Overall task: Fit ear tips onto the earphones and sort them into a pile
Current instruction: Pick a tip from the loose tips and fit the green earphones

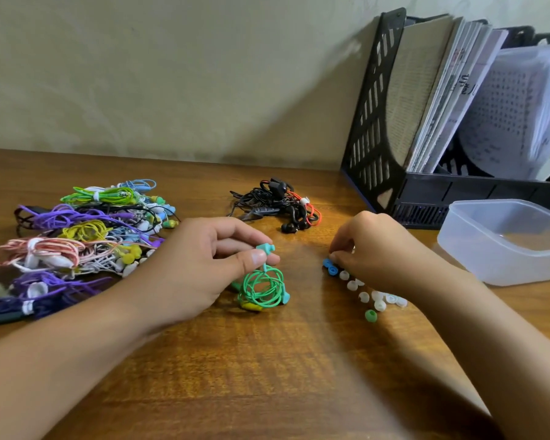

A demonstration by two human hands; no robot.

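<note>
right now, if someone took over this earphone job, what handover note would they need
Left hand pinches the green earphone by its teal bud, coil resting on the table.
Right hand reaches into the loose ear tips; whether it grips one is hidden.
Done: colourful pile at left.
Left: tip this pair, then probably the black bundle.

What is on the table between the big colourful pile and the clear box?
In the head view: black earphones, both hands, the green earphones and loose ear tips.
</note>
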